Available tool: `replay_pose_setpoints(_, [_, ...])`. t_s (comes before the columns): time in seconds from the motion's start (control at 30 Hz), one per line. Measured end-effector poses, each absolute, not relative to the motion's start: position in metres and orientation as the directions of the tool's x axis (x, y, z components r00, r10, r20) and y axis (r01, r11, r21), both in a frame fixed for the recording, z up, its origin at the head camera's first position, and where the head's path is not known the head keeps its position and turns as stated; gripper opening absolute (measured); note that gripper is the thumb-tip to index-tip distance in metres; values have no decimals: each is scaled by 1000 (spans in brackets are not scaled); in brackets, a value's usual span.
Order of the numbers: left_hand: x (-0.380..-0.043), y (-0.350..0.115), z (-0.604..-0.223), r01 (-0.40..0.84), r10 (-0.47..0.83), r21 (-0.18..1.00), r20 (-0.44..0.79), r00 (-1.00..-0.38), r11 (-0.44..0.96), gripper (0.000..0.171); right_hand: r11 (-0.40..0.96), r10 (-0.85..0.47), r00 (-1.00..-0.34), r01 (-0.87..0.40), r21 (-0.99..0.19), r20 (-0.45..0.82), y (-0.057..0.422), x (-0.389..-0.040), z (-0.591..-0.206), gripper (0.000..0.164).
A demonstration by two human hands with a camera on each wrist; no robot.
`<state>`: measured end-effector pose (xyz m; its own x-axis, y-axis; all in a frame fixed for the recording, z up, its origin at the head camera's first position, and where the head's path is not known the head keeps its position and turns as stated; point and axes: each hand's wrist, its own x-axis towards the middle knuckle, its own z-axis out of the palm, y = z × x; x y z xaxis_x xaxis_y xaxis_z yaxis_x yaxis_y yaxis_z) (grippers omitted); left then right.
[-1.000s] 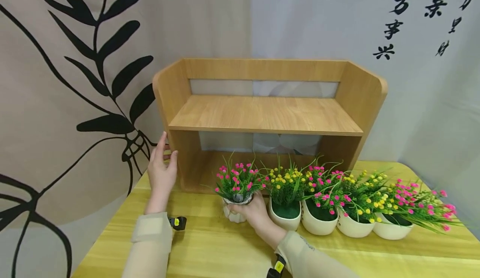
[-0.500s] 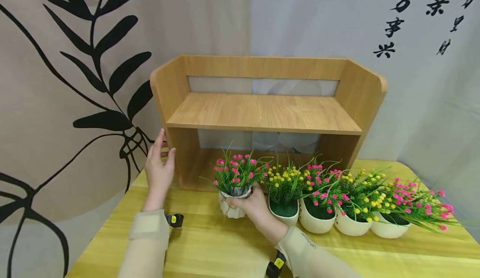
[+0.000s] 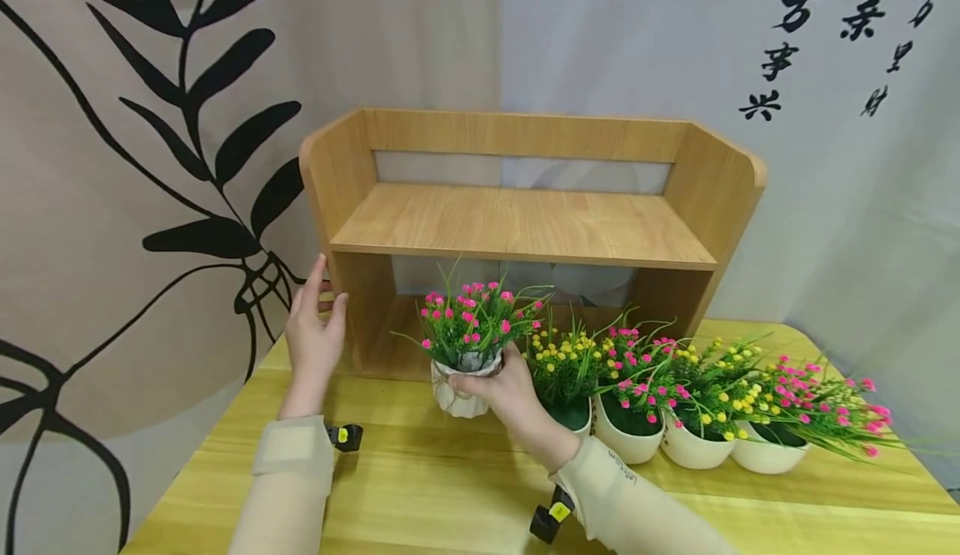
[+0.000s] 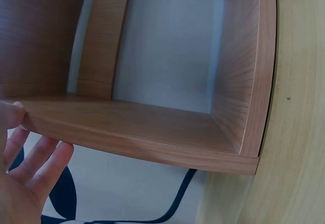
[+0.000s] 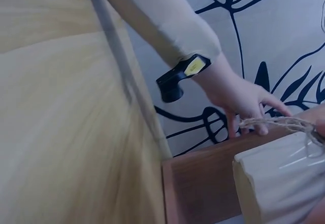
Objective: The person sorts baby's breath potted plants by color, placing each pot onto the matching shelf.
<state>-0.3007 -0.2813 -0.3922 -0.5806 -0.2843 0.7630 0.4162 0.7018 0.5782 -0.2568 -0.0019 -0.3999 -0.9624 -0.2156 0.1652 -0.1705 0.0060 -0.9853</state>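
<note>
My right hand (image 3: 517, 401) grips a white, ripple-sided flowerpot (image 3: 459, 395) from its right side, thumb across the front. Pink artificial flowers (image 3: 480, 315) with green grass fill the pot, which hangs above the table before the lower opening of a wooden shelf (image 3: 525, 222). In the right wrist view the pot (image 5: 284, 178) appears tilted, with twine (image 5: 284, 124) tied near its rim. My left hand (image 3: 315, 342) is at the shelf's left side panel. The left wrist view shows its thumb and fingers on either side of the panel edge (image 4: 137, 145).
Several white pots (image 3: 628, 438) with yellow and pink flowers stand in a row on the right of the wooden table (image 3: 420, 488). The nearest of them is close to my right hand. Behind the shelf hangs a printed curtain (image 3: 585, 38).
My right hand has raised the flowerpot and brought it slightly left, away from the row. My left hand keeps its place at the shelf's side.
</note>
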Motion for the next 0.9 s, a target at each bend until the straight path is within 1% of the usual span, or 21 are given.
replay_pose_setpoints(0.23, [-302, -277, -392, 423, -274, 575, 764, -584, 700, 68, -5, -228, -962, -156, -988, 153, 1, -252, -382, 75])
replay_pose_setpoints(0.5, [-301, -274, -391, 420, -276, 578, 761, -588, 699, 69, 43, -215, -965, -161, -986, 148, 4, -249, -354, 70])
replay_pose_setpoints(0.6, [-300, -275, -390, 423, -273, 575, 763, -586, 701, 69, 23, -221, -965, -147, -989, 138, 3, -250, -344, 68])
replay_pose_setpoints(0.9, [-298, -280, -391, 413, -292, 581, 763, -577, 701, 70, -8, -267, -949, -169, -986, 165, 1, -251, -313, 68])
